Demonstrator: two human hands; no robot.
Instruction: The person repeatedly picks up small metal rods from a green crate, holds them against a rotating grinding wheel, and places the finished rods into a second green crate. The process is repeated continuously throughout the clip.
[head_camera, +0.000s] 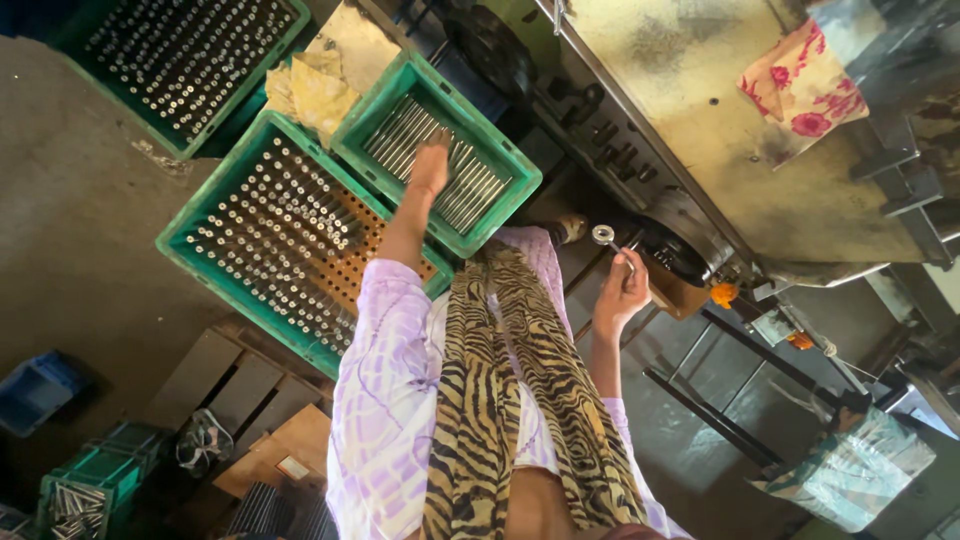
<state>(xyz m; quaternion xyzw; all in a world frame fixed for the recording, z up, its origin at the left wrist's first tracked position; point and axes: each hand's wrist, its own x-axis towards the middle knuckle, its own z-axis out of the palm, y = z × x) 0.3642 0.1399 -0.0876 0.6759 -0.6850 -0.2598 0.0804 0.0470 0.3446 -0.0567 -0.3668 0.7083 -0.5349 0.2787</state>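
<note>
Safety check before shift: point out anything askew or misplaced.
The small green crate of loose rods sits askew, overlapping the larger crate of upright rods. Yellow rags are wedged between crates, and a floral cloth lies on the machine top.

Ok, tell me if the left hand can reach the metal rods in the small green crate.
Probably yes: the left hand is on the metal rods, the green crate is open-topped, nothing covers them. The right hand holds a bolt.
</note>
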